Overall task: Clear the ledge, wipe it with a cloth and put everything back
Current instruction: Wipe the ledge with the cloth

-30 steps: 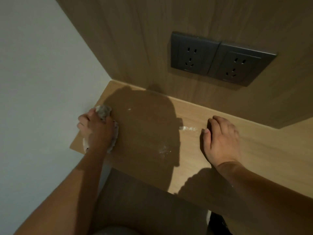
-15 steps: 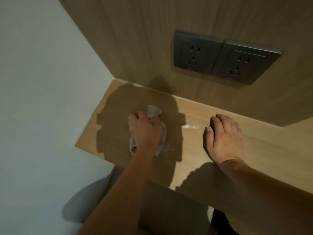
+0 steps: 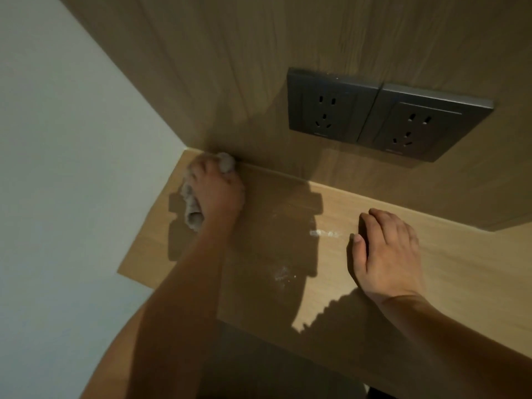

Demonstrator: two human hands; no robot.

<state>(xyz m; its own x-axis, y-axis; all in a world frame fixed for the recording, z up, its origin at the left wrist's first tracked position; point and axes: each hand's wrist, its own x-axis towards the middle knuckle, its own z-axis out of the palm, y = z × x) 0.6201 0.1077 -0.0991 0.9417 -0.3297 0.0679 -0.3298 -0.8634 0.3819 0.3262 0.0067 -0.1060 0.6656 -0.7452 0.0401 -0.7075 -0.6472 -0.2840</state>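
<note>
The wooden ledge (image 3: 449, 272) runs along a wood-panelled wall. My left hand (image 3: 217, 190) grips a crumpled grey cloth (image 3: 192, 210) and presses it onto the ledge in the far left corner, against the back wall. My right hand (image 3: 387, 254) lies flat on the ledge to the right, fingers straight and together, palm down. White dusty smears (image 3: 324, 233) mark the wood between the hands, with a second patch (image 3: 283, 273) nearer the front edge.
Two dark grey wall sockets (image 3: 385, 116) sit side by side in the panelling above the ledge. A white wall (image 3: 63, 139) closes off the left end. Below the front edge lies dark shadowed space.
My left hand has carried the cloth from the middle of the ledge back and left into the far corner. My right hand has stayed flat in the same spot.
</note>
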